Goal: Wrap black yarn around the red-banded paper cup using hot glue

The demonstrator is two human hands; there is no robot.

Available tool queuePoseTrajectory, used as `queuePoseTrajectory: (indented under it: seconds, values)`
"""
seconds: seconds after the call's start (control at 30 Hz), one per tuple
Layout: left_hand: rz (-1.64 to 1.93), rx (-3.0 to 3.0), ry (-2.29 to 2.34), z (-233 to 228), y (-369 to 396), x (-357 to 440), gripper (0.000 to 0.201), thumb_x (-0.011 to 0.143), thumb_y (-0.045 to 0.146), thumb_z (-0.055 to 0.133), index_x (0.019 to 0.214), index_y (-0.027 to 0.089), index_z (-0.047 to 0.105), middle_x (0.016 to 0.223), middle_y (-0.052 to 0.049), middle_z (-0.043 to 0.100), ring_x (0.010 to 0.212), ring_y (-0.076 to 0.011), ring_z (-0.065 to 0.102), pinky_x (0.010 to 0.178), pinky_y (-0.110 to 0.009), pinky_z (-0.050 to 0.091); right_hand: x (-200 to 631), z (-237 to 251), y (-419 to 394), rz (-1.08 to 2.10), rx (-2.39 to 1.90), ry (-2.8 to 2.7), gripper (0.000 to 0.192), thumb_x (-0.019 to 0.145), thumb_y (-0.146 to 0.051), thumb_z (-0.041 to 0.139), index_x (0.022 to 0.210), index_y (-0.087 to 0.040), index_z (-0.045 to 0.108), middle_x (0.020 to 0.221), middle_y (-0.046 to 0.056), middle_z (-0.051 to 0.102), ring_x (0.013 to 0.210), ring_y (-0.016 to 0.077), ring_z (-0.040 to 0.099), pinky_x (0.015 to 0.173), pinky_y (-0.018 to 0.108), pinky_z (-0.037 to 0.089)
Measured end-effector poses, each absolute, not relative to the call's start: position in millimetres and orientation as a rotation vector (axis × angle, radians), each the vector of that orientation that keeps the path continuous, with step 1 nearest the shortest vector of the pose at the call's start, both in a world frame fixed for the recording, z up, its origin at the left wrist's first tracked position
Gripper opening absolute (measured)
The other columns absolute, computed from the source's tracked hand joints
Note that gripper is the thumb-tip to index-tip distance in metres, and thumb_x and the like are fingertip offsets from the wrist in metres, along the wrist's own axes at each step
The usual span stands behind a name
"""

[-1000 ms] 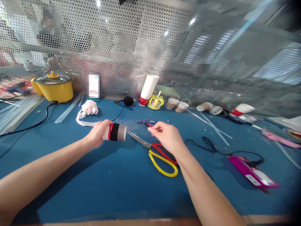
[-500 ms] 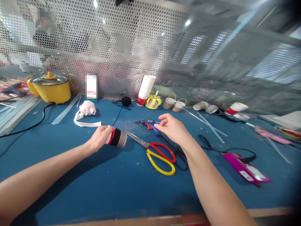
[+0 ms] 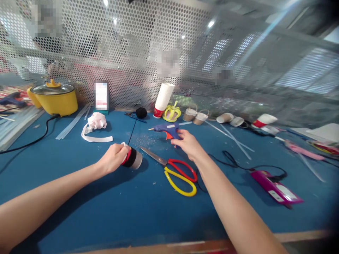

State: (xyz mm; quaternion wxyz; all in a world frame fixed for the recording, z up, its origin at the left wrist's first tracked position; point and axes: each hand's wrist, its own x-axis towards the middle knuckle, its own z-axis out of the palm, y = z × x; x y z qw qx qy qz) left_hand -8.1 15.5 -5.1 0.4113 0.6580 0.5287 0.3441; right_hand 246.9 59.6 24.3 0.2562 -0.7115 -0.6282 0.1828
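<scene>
My left hand (image 3: 112,158) grips a paper cup (image 3: 132,158) wrapped in red, black and grey bands, held on its side just above the blue table (image 3: 79,197). My right hand (image 3: 185,143) is closed on the handle of a blue glue gun (image 3: 165,129), which is lifted with its nozzle pointing left. A black cord runs from the gun toward my right arm. Red and yellow scissors (image 3: 174,171) lie on the table between my hands, blades pointing toward the cup.
A yellow electric pot (image 3: 54,98), glue sticks (image 3: 71,121) and a white ribbon bundle (image 3: 95,123) lie at the left. A stack of white cups (image 3: 163,98), a yellow crown (image 3: 171,113), small cup baskets (image 3: 194,115) and a pink device (image 3: 275,187) lie right. A perforated metal screen (image 3: 132,53) backs the table.
My right hand has reached forward, closed on the glue gun and lifted it off the table. My left hand has kept the cup, tilting it slightly.
</scene>
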Motion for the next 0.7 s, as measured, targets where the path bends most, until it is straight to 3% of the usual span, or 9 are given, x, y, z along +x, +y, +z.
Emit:
queuePoseTrajectory:
  seconds: [0.13, 0.2, 0.3, 0.43, 0.6, 0.7]
  values:
    - [0.824, 1.669, 1.311, -6, 17, -9, 0.033, 0.076, 0.04, 0.032, 0.049, 0.019, 0.033, 0.046, 0.004, 0.029, 0.047, -0.0098, 0.028, 0.048, -0.024, 0.024, 235, 46, 26, 0.936, -1.583, -1.64, 0.022, 0.077, -0.032, 0.056, 0.088, -0.013, 0.055, 0.073, 0.007, 0.065, 0.057, 0.0125, 0.061, 0.056, 0.024, 0.052]
    - [0.816, 1.669, 1.313, -5, 18, -9, 0.034, 0.076, 0.04, 0.032, 0.049, 0.019, 0.033, 0.047, 0.004, 0.029, 0.048, -0.01, 0.027, 0.048, -0.025, 0.023, 228, 53, 11, 1.04, -1.539, -1.65, 0.018, 0.076, -0.029, 0.058, 0.085, -0.014, 0.055, 0.075, 0.007, 0.066, 0.059, 0.0137, 0.063, 0.056, 0.025, 0.054]
    - [0.815, 1.649, 1.342, -2, 20, -9, 0.033, 0.075, 0.039, 0.033, 0.049, 0.02, 0.032, 0.047, 0.004, 0.029, 0.048, -0.0103, 0.027, 0.048, -0.025, 0.022, 218, 60, -5, 1.054, -1.5, -1.692, 0.02, 0.075, -0.025, 0.059, 0.091, -0.014, 0.055, 0.085, 0.009, 0.067, 0.066, 0.0162, 0.066, 0.058, 0.026, 0.056]
    - [0.813, 1.616, 1.364, 1, 21, -9, 0.029, 0.072, 0.037, 0.035, 0.049, 0.02, 0.031, 0.047, 0.005, 0.028, 0.048, -0.0105, 0.027, 0.048, -0.025, 0.021, 211, 62, -15, 1.164, -1.459, -1.792, 0.025, 0.077, -0.028, 0.056, 0.098, -0.014, 0.057, 0.068, 0.005, 0.066, 0.051, 0.0126, 0.062, 0.047, 0.023, 0.052]
    - [0.842, 1.596, 1.375, 4, 22, -8, 0.026, 0.068, 0.035, 0.037, 0.048, 0.02, 0.031, 0.046, 0.005, 0.028, 0.048, -0.0105, 0.026, 0.048, -0.026, 0.021, 202, 56, -21, 1.115, -1.479, -1.862, 0.014, 0.075, -0.03, 0.056, 0.075, -0.016, 0.057, 0.043, -0.003, 0.054, 0.037, 0.0097, 0.051, 0.04, 0.021, 0.045]
    - [0.828, 1.585, 1.374, 4, 22, -8, 0.027, 0.068, 0.037, 0.036, 0.048, 0.02, 0.032, 0.046, 0.005, 0.029, 0.049, -0.0108, 0.028, 0.049, -0.025, 0.022, 196, 52, -24, 1.013, -1.526, -1.928, 0.015, 0.076, -0.033, 0.055, 0.074, -0.018, 0.057, 0.039, -0.005, 0.05, 0.035, 0.0105, 0.048, 0.039, 0.022, 0.043]
